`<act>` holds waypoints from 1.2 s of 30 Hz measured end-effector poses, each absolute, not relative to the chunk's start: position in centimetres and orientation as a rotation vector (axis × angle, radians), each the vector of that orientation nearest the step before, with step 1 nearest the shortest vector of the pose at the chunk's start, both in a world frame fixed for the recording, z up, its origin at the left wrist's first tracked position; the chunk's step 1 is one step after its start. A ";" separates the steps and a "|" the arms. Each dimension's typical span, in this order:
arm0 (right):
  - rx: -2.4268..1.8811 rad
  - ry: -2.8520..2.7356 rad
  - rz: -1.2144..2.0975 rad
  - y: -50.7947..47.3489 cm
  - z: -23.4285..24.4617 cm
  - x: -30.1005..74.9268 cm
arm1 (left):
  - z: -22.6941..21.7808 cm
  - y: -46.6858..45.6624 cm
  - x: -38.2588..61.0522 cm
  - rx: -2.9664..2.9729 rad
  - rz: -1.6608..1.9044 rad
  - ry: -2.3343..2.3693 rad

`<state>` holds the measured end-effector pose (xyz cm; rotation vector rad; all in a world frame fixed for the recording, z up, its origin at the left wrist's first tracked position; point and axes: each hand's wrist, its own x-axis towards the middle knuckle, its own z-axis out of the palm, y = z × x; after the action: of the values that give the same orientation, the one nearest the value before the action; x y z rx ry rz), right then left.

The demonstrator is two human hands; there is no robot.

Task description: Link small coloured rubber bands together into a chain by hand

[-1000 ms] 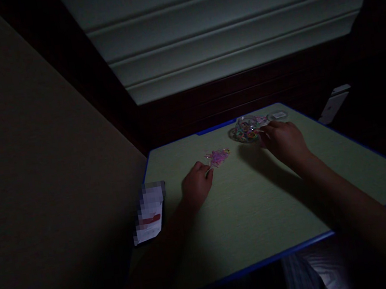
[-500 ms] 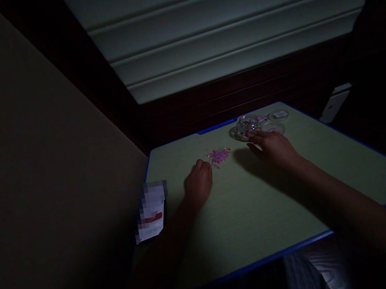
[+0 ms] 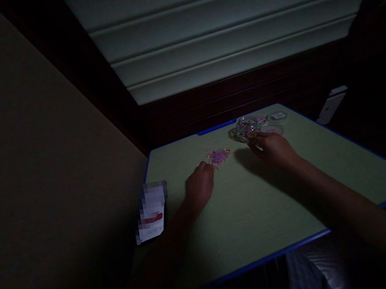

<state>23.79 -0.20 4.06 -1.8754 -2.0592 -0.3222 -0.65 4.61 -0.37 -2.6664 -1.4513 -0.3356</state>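
In the head view we take the clear tub point(image 3: 244, 130) of mixed coloured bands as our marker; it stands on the pale green table point(image 3: 245, 219), close to the far blue edge. The right hand point(image 3: 274, 147) lies just on the near side of the tub, knuckles up, fingers curled, with the fingertips point(image 3: 253, 143) at the tub's near rim. The light is too dim for us to tell whether they pinch a band.

Left of the tub and a little nearer to us lies a small heap of pink bands point(image 3: 218, 155), loose on the table. The left hand point(image 3: 200, 187) rests beyond that heap from the tub, loosely curled, its fingertips just beside the heap's left edge; we cannot tell if it grips anything.

Right of the tub sit a clear round lid point(image 3: 271, 128), touching or nearly so, and a small round dish point(image 3: 278, 115) further right. Far to the tub's left, at the table's near left edge, lies a white card point(image 3: 150, 215).
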 end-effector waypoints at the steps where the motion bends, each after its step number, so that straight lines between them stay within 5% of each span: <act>1: -1.870 -2.062 -0.321 -0.2 4.1 23.8 | -0.4 4.6 -0.6 -2.653 -0.315 -1.448; 36: -1.526 -2.361 -0.220 -0.9 3.6 20.9 | 0.1 3.5 0.3 -2.471 -0.132 -1.488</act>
<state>20.90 -0.86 3.57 -1.5263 -2.3613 -0.2205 0.31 3.50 0.09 -2.4713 -1.4879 -0.1321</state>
